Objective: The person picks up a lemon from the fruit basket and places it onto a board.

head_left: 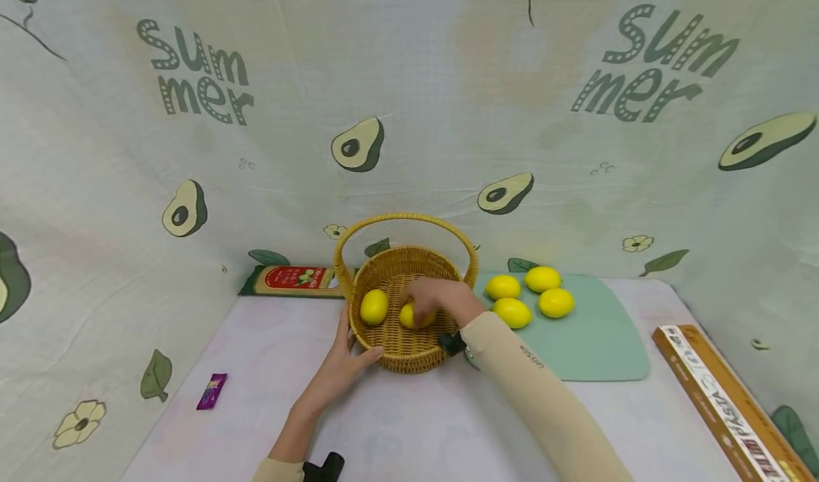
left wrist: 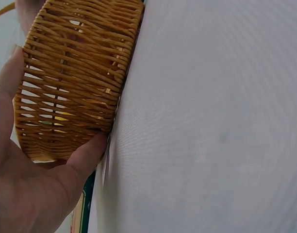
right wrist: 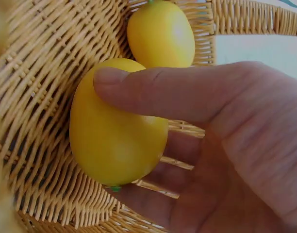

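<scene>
A round wicker basket with a tall arched handle stands in the middle of the table. My left hand grips its near left side, thumb along the front rim and fingers against the outer wall; in the left wrist view the hand spans the weave. Inside the basket, my right hand holds a yellow lemon, its thumb across the top and the fingers behind it, close to the woven bottom. Another lemon lies in the basket, left of the held one in the head view.
Several lemons lie on a pale green board right of the basket. Behind the basket's left side is a green-and-red packet. A small purple wrapped sweet lies at the left, a long cling film box at the right.
</scene>
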`<state>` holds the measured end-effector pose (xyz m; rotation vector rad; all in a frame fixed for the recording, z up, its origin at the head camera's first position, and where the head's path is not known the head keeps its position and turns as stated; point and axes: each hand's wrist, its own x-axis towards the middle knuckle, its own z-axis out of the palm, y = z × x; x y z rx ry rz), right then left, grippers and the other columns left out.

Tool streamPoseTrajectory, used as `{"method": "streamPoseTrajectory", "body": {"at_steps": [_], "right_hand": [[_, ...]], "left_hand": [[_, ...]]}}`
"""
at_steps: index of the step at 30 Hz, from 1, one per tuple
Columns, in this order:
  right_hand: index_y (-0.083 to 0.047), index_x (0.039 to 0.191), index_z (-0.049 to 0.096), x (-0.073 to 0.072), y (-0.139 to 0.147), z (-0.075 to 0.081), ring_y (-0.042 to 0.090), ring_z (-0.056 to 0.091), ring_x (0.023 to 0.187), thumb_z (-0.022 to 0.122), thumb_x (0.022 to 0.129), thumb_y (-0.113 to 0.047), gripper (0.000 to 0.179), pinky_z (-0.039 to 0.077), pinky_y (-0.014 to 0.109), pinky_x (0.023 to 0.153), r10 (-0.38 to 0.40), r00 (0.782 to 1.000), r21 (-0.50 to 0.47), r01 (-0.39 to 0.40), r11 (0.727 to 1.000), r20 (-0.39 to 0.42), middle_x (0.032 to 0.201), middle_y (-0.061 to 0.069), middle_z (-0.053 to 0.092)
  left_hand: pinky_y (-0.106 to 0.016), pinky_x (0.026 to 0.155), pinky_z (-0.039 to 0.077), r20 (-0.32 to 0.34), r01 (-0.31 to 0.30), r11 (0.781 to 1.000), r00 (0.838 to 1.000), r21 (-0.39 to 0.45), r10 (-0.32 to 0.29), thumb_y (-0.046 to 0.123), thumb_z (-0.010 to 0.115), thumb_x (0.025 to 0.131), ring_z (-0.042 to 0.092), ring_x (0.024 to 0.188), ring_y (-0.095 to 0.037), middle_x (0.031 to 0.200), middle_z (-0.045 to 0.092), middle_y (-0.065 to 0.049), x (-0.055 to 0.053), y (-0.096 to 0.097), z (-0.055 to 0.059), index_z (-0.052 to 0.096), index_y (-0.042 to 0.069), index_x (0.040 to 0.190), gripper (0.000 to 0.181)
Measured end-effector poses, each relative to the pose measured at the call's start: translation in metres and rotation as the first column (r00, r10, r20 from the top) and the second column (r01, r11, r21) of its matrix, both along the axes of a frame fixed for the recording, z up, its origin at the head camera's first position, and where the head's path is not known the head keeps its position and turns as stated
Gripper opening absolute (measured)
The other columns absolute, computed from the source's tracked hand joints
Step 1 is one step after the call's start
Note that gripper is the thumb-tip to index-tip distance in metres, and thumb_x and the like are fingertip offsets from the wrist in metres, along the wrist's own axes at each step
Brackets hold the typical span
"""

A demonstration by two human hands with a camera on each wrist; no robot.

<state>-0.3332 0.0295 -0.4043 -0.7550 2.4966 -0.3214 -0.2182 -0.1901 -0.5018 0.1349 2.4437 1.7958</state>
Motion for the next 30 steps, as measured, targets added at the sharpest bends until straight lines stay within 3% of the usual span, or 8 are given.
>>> {"method": "streamPoseTrajectory", "body": {"at_steps": [5,13,20,27,30], "right_hand": [[-0.025,0.132,0.066,0.006,0.002,0.001,0.014,0.052,0.113,0.077,0.085,-0.019,0.049,0.047,0.037,0.099,0.026,1.000,0.003,-0.026,1.000,0.017,0.136,-0.003,0.060],[-0.022,0.133,0.065,0.019,0.007,0.011,0.013,0.054,0.107,0.078,0.084,-0.019,0.051,0.049,0.033,0.095,0.087,0.995,-0.054,-0.089,0.995,-0.051,0.129,-0.006,0.064],[-0.026,0.134,0.064,0.034,0.016,0.019,0.014,0.056,0.118,0.078,0.083,-0.019,0.053,0.049,0.034,0.098,0.085,0.989,-0.107,-0.098,0.989,-0.117,0.135,-0.006,0.062],[-0.022,0.135,0.063,0.042,0.031,0.025,0.015,0.058,0.112,0.077,0.084,-0.018,0.053,0.050,0.035,0.094,0.075,0.982,-0.196,-0.109,0.974,-0.175,0.134,-0.003,0.063],[-0.023,0.135,0.064,0.045,0.039,0.026,0.015,0.058,0.117,0.076,0.083,-0.016,0.053,0.050,0.035,0.095,0.067,0.979,-0.210,-0.108,0.972,-0.192,0.135,-0.004,0.063]], "left_hand": [[-0.066,0.119,0.018,0.011,0.001,1.000,1.000,0.000,-0.001,0.037,0.071,0.092,0.011,0.153,-0.043,0.166,-0.015,0.008,0.001,0.000,0.001,-0.015,0.048,0.153,0.106],[-0.064,0.120,0.019,0.008,0.006,1.000,1.000,0.002,-0.006,0.037,0.071,0.092,0.011,0.153,-0.043,0.166,-0.015,0.009,0.002,0.000,0.002,-0.015,0.049,0.153,0.106],[-0.064,0.120,0.020,0.013,0.012,1.000,1.000,-0.005,-0.012,0.038,0.071,0.092,0.011,0.153,-0.043,0.167,-0.014,0.007,0.001,0.000,0.001,-0.015,0.048,0.153,0.106],[-0.064,0.120,0.018,0.018,0.002,1.000,1.000,-0.019,-0.002,0.039,0.071,0.091,0.012,0.153,-0.042,0.167,-0.013,0.005,0.001,-0.001,0.002,-0.016,0.043,0.155,0.108],[-0.065,0.120,0.018,0.017,0.005,1.000,1.000,-0.021,-0.005,0.039,0.071,0.092,0.012,0.153,-0.042,0.167,-0.014,0.006,0.002,0.000,0.003,-0.016,0.043,0.155,0.107]]}}
